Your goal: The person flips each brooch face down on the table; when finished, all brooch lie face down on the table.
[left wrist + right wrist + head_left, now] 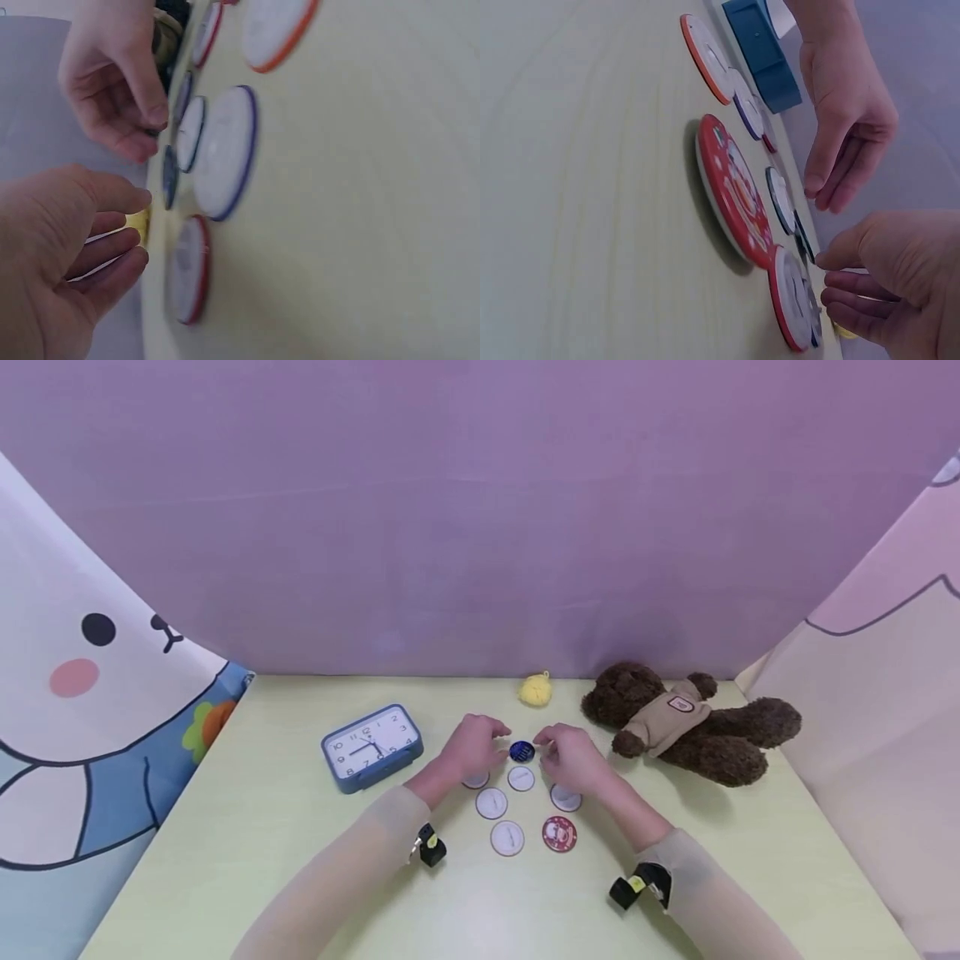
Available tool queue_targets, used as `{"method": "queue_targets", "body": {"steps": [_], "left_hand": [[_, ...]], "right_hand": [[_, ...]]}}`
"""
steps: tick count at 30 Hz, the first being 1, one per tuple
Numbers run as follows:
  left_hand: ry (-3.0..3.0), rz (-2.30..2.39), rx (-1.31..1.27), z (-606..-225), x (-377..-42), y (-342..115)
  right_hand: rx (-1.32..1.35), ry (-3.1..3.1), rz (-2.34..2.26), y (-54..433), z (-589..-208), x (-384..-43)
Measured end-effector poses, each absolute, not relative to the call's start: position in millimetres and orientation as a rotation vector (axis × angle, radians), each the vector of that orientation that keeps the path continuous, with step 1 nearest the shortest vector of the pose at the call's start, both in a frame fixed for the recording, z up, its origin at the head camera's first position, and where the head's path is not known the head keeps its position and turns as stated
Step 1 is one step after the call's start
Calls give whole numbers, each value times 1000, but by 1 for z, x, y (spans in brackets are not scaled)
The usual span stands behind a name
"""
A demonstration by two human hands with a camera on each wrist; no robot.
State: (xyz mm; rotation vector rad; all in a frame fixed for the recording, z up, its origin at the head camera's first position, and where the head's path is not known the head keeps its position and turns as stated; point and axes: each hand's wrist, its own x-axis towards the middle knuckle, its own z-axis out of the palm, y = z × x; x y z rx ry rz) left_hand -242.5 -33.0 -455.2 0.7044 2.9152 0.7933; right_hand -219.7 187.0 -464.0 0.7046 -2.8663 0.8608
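Observation:
A dark blue button badge (522,752) lies face up on the table between the two hands. My left hand (474,748) hovers at its left, fingers relaxed and holding nothing. On the other side, my right hand (573,758) has loosely bent fingers close to the badge's edge; contact is unclear. Below lie several badges pin side up, including a small one (521,778), a middle one (491,803) and a lower one (507,838). One badge (566,798) sits by the right hand, another (476,781) partly under the left. A red badge (739,191) shows its printed face.
A blue alarm clock (372,748) stands left of the hands. Toward the back is a small yellow trinket (536,690). A brown teddy bear (675,718) in a beige shirt lies at the right. A purple cloth (480,527) hangs behind the table (247,860).

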Motion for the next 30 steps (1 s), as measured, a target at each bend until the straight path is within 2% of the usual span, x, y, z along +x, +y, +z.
{"method": "queue_targets", "body": {"steps": [9,30], "left_hand": [[2915,754,802,-470,-240,-26],[3055,1024,616,-468,-237,-14]], "right_hand": [[748,-2890,733,171,-466,-224],[551,-2750,942,173,-467,-234]]}}
